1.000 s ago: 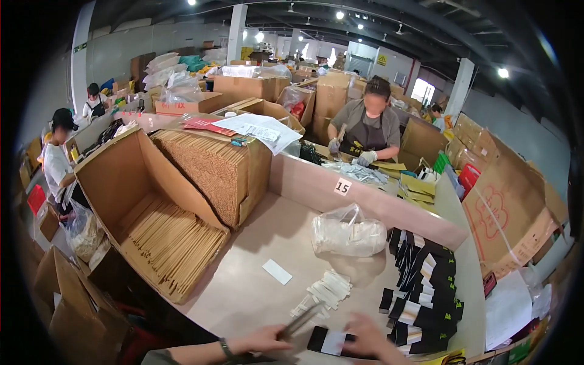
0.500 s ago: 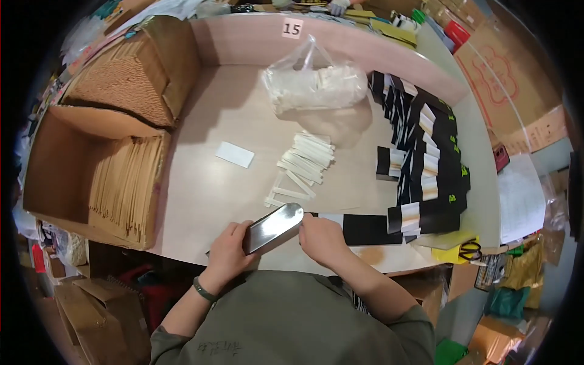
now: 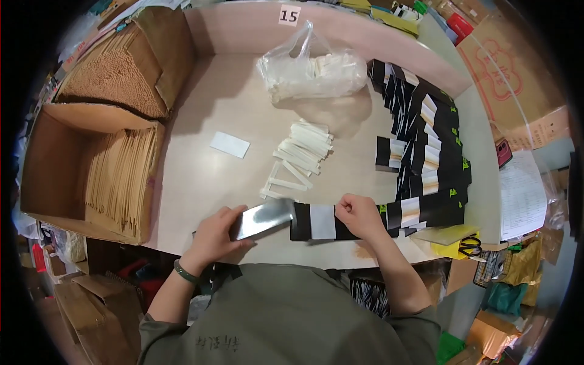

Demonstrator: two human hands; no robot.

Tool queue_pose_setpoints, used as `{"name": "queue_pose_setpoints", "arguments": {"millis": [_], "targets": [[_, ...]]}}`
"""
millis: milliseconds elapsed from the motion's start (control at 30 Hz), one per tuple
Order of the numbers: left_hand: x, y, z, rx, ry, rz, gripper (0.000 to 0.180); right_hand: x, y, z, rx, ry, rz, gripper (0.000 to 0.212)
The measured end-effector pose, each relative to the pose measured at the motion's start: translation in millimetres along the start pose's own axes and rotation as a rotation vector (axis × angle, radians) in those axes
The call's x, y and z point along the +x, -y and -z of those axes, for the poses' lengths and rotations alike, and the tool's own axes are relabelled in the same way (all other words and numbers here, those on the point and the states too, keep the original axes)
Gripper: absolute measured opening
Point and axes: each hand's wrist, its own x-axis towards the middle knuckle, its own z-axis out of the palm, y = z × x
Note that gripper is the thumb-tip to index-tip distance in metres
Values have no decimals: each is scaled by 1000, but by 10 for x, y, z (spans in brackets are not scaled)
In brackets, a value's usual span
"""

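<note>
My left hand (image 3: 213,236) is wrapped round a shiny silver strip (image 3: 263,219), smooth like metal, at the table's front edge. The far end of this strip, blurred by motion, reaches the left end of a black paper sleeve (image 3: 300,221) with a white band. Over that sleeve, my right hand (image 3: 360,217) is closed in a fist; whether its fingers pinch anything is hidden. Just beyond the silver strip lie several slim white strips (image 3: 302,147) in a loose pile. A white card (image 3: 230,145) rests alone to their left.
At right, several overlapping black sleeves (image 3: 426,140) form a long stack. A plastic bag (image 3: 313,76) of white pieces sits at the back. Two cardboard boxes, an upright one (image 3: 176,45) and an open one (image 3: 52,158), stand at left. Black scissors (image 3: 469,246) lie at front right.
My right hand has moved right, away from the silver strip's end, baring more of the black sleeve. My left hand has shifted slightly left with the silver strip, which now lies flatter.
</note>
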Motion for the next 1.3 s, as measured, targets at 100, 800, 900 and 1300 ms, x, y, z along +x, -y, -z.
{"name": "queue_pose_setpoints", "arguments": {"millis": [100,800,900,1300], "targets": [[-10,-56,-24,-83,-104,84,71,-78,184,-235,46,-1,13,28],[-88,-77,-23,104,65,-174,78,-88,698,-836,-182,169,79,19],[45,-31,82,127,-68,-319,72,8,516,-346,-160,59,154,14],[113,-87,44,-96,-261,-77,33,211,-95,87,-350,-131,240,9]]}}
